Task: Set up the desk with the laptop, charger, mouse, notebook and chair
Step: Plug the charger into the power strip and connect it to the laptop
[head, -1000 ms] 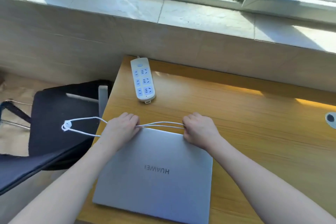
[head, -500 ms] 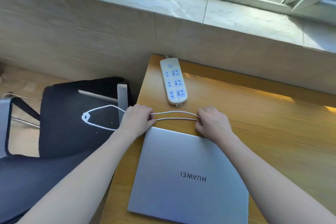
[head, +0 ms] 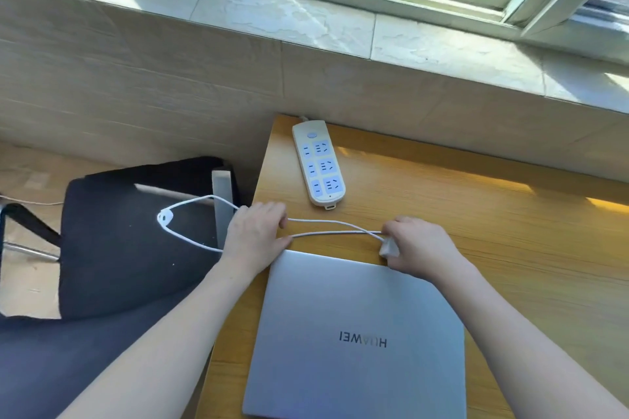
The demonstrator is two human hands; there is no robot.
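Left hand (head: pixel 255 235) pinches thin white charger cable (head: pixel 333 227); right hand (head: pixel 420 248) grips same cable plus small white plug (head: pixel 389 247). Cable loop hangs left over black chair (head: pixel 119 248). Closed silver laptop (head: pixel 357 337) on wooden desk (head: pixel 510 248), just below hands. Cream power strip (head: pixel 319 163) beyond.

bare desk (head: pixel 510 248) right of laptop (head: pixel 357 333), power strip (head: pixel 320 163) blocking far-left corner

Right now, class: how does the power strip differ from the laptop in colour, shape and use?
The power strip is cream-white with blue sockets; the laptop is silver-grey with a logo. The power strip is long and narrow; the laptop is broad and rectangular. No hand touches the power strip; the right hand rests at the laptop's far edge. Both lie flat on the desk.
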